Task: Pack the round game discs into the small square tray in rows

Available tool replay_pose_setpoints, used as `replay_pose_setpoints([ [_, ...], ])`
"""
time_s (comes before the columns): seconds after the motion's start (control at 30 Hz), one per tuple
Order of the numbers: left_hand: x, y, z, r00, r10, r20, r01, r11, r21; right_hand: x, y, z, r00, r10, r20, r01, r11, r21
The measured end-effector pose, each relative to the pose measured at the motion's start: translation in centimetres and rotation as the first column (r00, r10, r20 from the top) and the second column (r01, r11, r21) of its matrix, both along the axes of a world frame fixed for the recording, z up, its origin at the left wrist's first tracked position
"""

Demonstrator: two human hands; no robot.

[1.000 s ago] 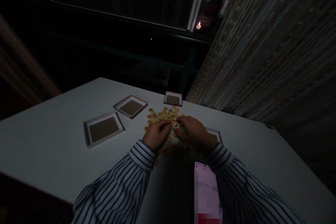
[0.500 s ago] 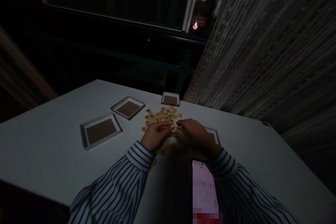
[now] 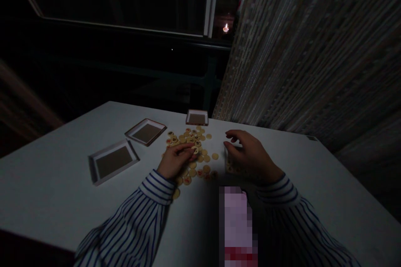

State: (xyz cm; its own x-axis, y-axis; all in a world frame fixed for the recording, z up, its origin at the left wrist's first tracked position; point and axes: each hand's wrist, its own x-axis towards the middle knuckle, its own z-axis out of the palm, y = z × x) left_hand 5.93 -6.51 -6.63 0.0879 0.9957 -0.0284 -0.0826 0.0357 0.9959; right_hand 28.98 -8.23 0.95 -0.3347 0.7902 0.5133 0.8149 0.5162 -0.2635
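Observation:
My left hand (image 3: 175,159) pinches a round xiangqi piece (image 3: 195,150) with a dark character on its face, between thumb and fingertips. Around and beneath it a loose heap of xiangqi pieces (image 3: 192,172) lies on the white table, some with red or dark characters, others plain side up. To the right, my right hand (image 3: 250,154) hovers over a shallow box (image 3: 230,167), thumb and fingers apart and nothing visible between them. That box is largely covered by the hand; pieces seem to lie inside, but the dim light blurs them.
Two shallow trays (image 3: 91,164) (image 3: 127,133) sit on the table's left side, and a smaller one (image 3: 196,111) stands near the far edge. A lit phone (image 3: 238,217) lies close in front. A string curtain (image 3: 250,71) hangs behind the table's right side.
My right hand has moved right, away from my left hand, and over the box. My left hand still holds the piece. The view has shifted slightly.

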Motion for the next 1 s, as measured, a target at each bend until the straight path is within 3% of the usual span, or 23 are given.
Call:
replay_pose_setpoints([
  [0.3, -0.3, 0.1, 0.3, 0.999, 0.023, -0.028, -0.021, 0.999, 0.047, 1.8, -0.2, 0.8, 0.999, 0.007, 0.04, -0.004, 0.998, -0.068],
  [0.7, 2.7, 0.4, 5.9, 0.997, 0.003, -0.075, 0.006, 0.993, 0.119, 2.3, -0.7, 1.6, 0.999, 0.004, 0.046, -0.001, 0.997, -0.076],
  [1.0, 6.0, 1.8, 8.2, 0.996, -0.086, -0.007, 0.086, 0.983, 0.16, 2.7, -0.5, 1.6, 0.999, -0.028, 0.033, 0.03, 0.999, -0.044],
])
